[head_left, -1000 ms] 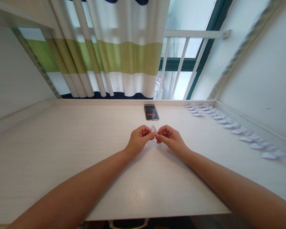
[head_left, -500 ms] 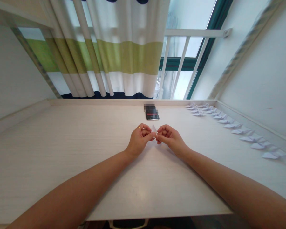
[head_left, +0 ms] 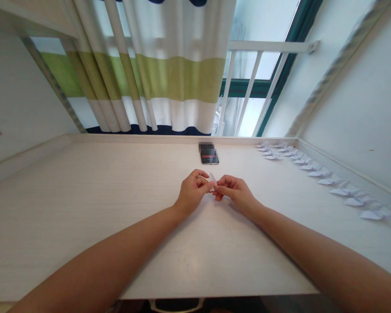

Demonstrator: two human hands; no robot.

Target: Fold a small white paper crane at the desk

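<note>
Both my hands meet above the middle of the pale wooden table [head_left: 84, 208], pinching a small folded white paper piece [head_left: 211, 177] between them. My left hand [head_left: 193, 192], with a gold ring on one finger, has its fingertips closed on the paper's left side. My right hand [head_left: 235, 192] is curled, with thumb and forefinger pressed on the paper's right side. Most of the paper is hidden by the fingers; only a small pointed tip shows above them.
A black phone [head_left: 209, 154] lies flat just beyond my hands. Several folded white paper cranes [head_left: 326, 181] stand in a row along the table's right edge by the wall. A striped curtain [head_left: 169, 74] and a window railing rise behind the table.
My hands have shifted slightly right and down in the picture, still pinching the paper. The fingers changed their grip a little; the paper tip shows less.
</note>
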